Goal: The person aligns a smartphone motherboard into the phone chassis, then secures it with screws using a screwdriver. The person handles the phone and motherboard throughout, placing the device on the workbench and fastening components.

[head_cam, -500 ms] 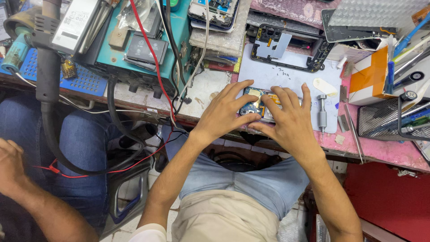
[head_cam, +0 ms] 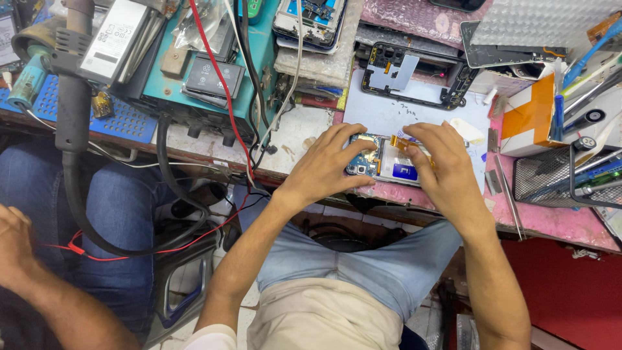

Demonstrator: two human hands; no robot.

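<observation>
- Head view: the left hand [head_cam: 327, 170] lies spread over the left end of an opened smartphone with its back cover off, blue circuit board and white battery exposed [head_cam: 389, 165]. Its fingers press down on the top of the phone and the thumb hooks the near edge, so the hand grips the phone's left end.
- The right hand [head_cam: 447, 170] rests over the phone's right part. Its thumb and forefinger are pinched on a thin orange flex ribbon [head_cam: 403, 142] that lies across the battery.
- The phone sits flat on a pale lilac work mat [head_cam: 389, 113] near the front edge of the pink, worn tabletop [head_cam: 551, 217], directly between the two hands.
- Just behind the mat's far side lies a black plastic phone frame with a grey metal plate inside it [head_cam: 414, 74].
- To the right stands an orange and white cardboard box [head_cam: 532, 120], and beyond it a black wire-mesh basket holding tools [head_cam: 557, 181].
- A slim metal tweezer [head_cam: 508, 194] lies on the tabletop just right of the right hand.
- On the left stands a teal bench unit [head_cam: 194, 71], with a red wire [head_cam: 223, 91] running across it and down over the edge.
- At lower left, another person's hand [head_cam: 16, 249] rests above blue jeans, well apart from the phone.
</observation>
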